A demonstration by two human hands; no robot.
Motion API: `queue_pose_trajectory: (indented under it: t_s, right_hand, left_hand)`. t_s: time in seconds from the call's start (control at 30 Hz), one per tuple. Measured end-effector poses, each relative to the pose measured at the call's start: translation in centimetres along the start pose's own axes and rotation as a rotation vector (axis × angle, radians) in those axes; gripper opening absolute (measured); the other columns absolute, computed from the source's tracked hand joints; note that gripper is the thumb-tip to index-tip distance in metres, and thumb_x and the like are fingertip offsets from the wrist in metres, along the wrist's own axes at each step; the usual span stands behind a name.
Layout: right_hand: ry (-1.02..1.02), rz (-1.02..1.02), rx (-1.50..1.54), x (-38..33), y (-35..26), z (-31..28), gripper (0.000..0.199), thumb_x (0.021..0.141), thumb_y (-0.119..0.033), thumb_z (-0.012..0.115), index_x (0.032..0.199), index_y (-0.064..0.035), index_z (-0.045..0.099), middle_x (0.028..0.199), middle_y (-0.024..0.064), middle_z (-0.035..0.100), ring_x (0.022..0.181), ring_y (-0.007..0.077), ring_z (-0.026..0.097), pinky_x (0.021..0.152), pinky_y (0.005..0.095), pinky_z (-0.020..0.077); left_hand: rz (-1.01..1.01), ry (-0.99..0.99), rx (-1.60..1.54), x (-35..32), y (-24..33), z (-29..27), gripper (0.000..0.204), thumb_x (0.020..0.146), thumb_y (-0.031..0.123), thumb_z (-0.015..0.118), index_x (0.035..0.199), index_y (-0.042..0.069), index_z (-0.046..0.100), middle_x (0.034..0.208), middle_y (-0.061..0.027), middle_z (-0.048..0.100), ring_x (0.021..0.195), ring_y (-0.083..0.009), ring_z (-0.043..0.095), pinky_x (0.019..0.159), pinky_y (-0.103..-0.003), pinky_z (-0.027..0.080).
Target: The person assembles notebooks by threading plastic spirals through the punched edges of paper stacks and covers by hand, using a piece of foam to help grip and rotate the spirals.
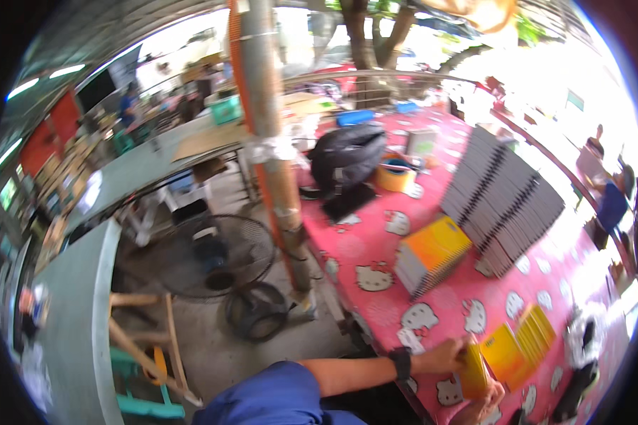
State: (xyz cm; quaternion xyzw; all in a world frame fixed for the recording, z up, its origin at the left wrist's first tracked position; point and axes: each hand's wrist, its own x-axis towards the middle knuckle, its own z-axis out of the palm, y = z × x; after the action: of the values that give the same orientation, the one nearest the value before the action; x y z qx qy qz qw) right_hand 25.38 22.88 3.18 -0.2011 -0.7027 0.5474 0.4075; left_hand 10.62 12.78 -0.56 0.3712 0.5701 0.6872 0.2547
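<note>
At the near edge of the pink table, my left hand (443,356), with a black watch on its wrist, is closed on the top of a yellow notebook (473,373). Lower down, my right hand (486,401) grips the same notebook by its near side; some of its fingers are blurred. Just right of it lie more yellow notebooks (507,352), and beyond those a fanned row of yellow ones (536,330). Farther off stands a stack of spiral notebooks (434,248) with an orange and yellow cover. Behind it rise tall stacks of spiral-bound notebooks (478,185), their grey page edges showing.
The pink cat-patterned tablecloth (347,244) also carries a black bag (347,157), a yellow tape roll (395,175) and a clear plastic bag (583,336). Left of the table stand a metal post (268,92), a floor fan (220,258) and a green-topped table (78,319). People are in the background.
</note>
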Motion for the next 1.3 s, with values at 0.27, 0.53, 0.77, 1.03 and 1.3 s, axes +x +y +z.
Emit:
queue_pose_trajectory:
  t_s: [0.27, 0.53, 0.77, 1.03, 1.3]
  right_hand:
    - [0.033, 0.051, -0.061, 1.2, -2.6, 2.9, 0.023, 0.090, -0.019, 0.057, 0.094, 0.0030, 0.056, 0.091, 0.0119, 0.055, 0.082, 0.0211, 0.050, 0.075, 0.0348, 0.0440]
    - [0.044, 0.125, -0.054, 1.6, -0.3, 2.8, 0.033, 0.085, -0.024, 0.064, 0.102, 0.0035, 0.057, 0.094, 0.0143, 0.058, 0.081, 0.0242, 0.053, 0.075, 0.0372, 0.0471]
    - [0.021, 0.058, -0.119, 2.3, -1.0, 3.2, 0.033, 0.087, -0.024, 0.062, 0.104, 0.0035, 0.056, 0.093, 0.0130, 0.058, 0.081, 0.0227, 0.053, 0.074, 0.0359, 0.0466]
    - [-0.006, 0.028, -0.145, 2.9, -1.1, 3.4, 0.033, 0.088, -0.023, 0.059, 0.107, 0.0034, 0.055, 0.092, 0.0114, 0.057, 0.080, 0.0210, 0.052, 0.074, 0.0345, 0.0461]
    - [-0.012, -0.012, -0.191, 3.8, -1.4, 3.4, 0.033, 0.089, -0.023, 0.057, 0.109, 0.0033, 0.054, 0.091, 0.0099, 0.057, 0.080, 0.0193, 0.052, 0.073, 0.0330, 0.0455]
  left_hand:
    - [0.134, 0.420, 0.125, -1.4, 2.1, 1.9, 0.041, 0.080, 0.015, 0.067, 0.110, 0.004, 0.042, 0.103, -0.0135, 0.049, 0.101, -0.0244, 0.050, 0.087, -0.035, 0.041]
    - [0.014, 0.453, -0.060, -1.0, 2.5, 2.0, 0.016, 0.089, 0.013, 0.053, 0.100, 0.005, 0.044, 0.097, -0.0089, 0.048, 0.092, -0.0191, 0.048, 0.084, -0.034, 0.040]
    - [0.451, 0.703, 0.474, -1.7, 6.3, 3.4, 0.011, 0.086, 0.013, 0.053, 0.095, 0.007, 0.050, 0.091, -0.0073, 0.050, 0.091, -0.0216, 0.052, 0.088, -0.036, 0.039]
    - [0.751, 0.210, 0.793, -2.1, 7.3, 2.8, 0.012, 0.082, 0.026, 0.062, 0.089, 0.019, 0.069, 0.077, 0.0021, 0.064, 0.078, -0.0185, 0.061, 0.072, -0.037, 0.045]
    - [0.842, 0.137, 0.755, -2.0, 7.0, 2.4, 0.013, 0.085, 0.025, 0.058, 0.093, 0.023, 0.068, 0.082, 0.0039, 0.064, 0.080, -0.0173, 0.061, 0.077, -0.037, 0.044]
